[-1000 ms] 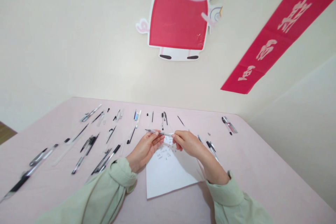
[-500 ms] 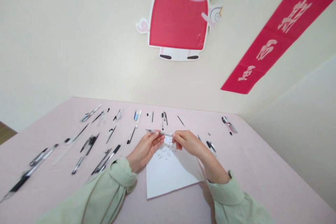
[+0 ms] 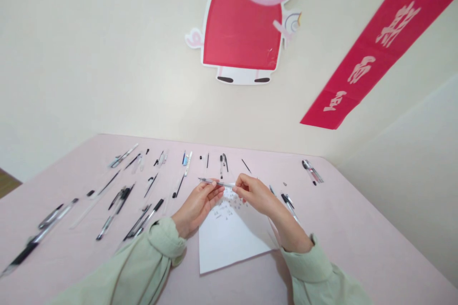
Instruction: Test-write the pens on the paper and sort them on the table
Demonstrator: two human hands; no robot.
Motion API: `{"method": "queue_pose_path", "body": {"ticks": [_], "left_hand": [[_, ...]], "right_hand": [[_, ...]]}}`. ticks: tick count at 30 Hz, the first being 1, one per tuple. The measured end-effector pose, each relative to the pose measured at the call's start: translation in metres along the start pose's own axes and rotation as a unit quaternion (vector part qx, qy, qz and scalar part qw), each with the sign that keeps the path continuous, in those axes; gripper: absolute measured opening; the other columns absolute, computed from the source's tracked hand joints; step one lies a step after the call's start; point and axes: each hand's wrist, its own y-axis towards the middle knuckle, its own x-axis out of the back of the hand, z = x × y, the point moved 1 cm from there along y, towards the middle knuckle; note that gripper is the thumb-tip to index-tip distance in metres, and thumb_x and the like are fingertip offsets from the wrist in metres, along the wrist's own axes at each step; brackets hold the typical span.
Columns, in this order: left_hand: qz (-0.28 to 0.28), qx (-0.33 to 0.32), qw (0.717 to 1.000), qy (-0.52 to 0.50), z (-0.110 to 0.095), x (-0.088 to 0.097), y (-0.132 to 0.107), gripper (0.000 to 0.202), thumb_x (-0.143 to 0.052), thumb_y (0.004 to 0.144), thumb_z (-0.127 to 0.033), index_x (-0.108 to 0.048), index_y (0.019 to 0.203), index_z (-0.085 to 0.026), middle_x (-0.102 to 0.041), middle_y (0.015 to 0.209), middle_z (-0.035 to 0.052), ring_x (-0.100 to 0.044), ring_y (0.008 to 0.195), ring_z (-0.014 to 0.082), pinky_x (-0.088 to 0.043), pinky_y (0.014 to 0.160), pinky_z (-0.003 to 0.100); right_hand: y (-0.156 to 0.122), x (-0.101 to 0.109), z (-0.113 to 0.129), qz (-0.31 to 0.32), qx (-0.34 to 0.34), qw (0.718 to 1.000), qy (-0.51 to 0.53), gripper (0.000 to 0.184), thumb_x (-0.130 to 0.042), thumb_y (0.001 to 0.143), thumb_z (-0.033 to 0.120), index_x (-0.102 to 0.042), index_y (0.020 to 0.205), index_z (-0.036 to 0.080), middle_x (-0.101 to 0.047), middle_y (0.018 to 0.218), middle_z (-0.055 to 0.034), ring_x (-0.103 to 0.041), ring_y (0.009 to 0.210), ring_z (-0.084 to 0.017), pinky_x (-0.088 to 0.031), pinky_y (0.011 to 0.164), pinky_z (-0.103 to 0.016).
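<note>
A slim clear pen (image 3: 225,184) lies level between my two hands, its tip pointing left. My left hand (image 3: 200,200) pinches the pen near its tip end between thumb and fingers. At the other end, the closed fingers of my right hand (image 3: 252,191) grip the pen's rear part. Beneath both hands rests a white sheet of paper (image 3: 232,243) with small dark marks near its top. Just right of the paper lie a pen and black cap (image 3: 288,201).
Several pens, refills and caps, such as a black-capped pen (image 3: 150,214), spread over the left of the pink table (image 3: 358,243). A bunch of pens (image 3: 312,171) lies at the far right. A wall with a red banner (image 3: 358,76) stands behind.
My right hand has shifted slightly and its fingers are more curled at the pen's rear end. My left hand stays about where it was, still holding the pen.
</note>
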Motion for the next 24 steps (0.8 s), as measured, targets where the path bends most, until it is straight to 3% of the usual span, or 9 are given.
{"method": "queue_pose_path", "body": {"ticks": [4,9,13,19,24], "left_hand": [[0.001,0.002,1.0,0.003,0.0,0.0005,0.0007,0.009,-0.057,0.088,-0.009,-0.063,0.084,-0.014,-0.069,0.08,0.0053,-0.068,0.079,0.0122,-0.056,0.077,0.023],[-0.003,-0.001,1.0,-0.004,0.0,0.0002,0.0004,0.007,-0.06,0.086,-0.009,-0.063,0.084,-0.014,-0.069,0.08,0.0053,-0.068,0.079,0.0127,-0.056,0.077,0.023],[0.0,0.001,1.0,-0.005,0.0007,0.0005,0.0013,0.007,-0.061,0.086,-0.01,-0.062,0.082,-0.015,-0.069,0.08,0.0045,-0.068,0.078,0.0117,-0.056,0.076,0.022],[-0.001,-0.001,1.0,0.002,0.0014,0.0019,0.0026,0.009,-0.057,0.088,-0.009,-0.062,0.084,-0.015,-0.068,0.08,0.0041,-0.067,0.078,0.0114,-0.056,0.076,0.023],[0.01,-0.01,1.0,0.007,0.0022,0.0035,0.0036,0.005,-0.061,0.086,-0.012,-0.061,0.083,-0.016,-0.067,0.082,0.0041,-0.067,0.08,0.0122,-0.055,0.076,0.023]], "right_hand": [[-0.0007,-0.0014,0.0012,0.02,-0.001,1.0,-0.003,0.025,-0.042,0.094,0.032,-0.055,0.076,0.02,-0.061,0.063,0.002,-0.056,0.058,-0.011,-0.037,0.058,-0.022],[-0.0006,-0.0021,0.0019,0.009,0.001,1.0,-0.009,0.016,-0.053,0.088,0.033,-0.054,0.078,0.021,-0.062,0.066,0.0031,-0.057,0.061,-0.012,-0.036,0.058,-0.021],[-0.0002,-0.0017,0.0033,0.038,-0.003,0.999,-0.007,0.029,-0.042,0.094,0.034,-0.058,0.075,0.02,-0.061,0.061,0.0019,-0.056,0.06,-0.012,-0.037,0.059,-0.022],[-0.0024,0.0003,0.0063,0.017,0.006,1.0,-0.026,0.02,-0.05,0.09,0.033,-0.057,0.076,0.02,-0.061,0.064,0.0026,-0.056,0.061,-0.012,-0.035,0.059,-0.021],[-0.0035,0.0,0.0091,0.025,0.01,0.999,-0.04,0.027,-0.044,0.093,0.033,-0.058,0.075,0.02,-0.058,0.06,0.0028,-0.054,0.059,-0.012,-0.035,0.058,-0.021]]}}
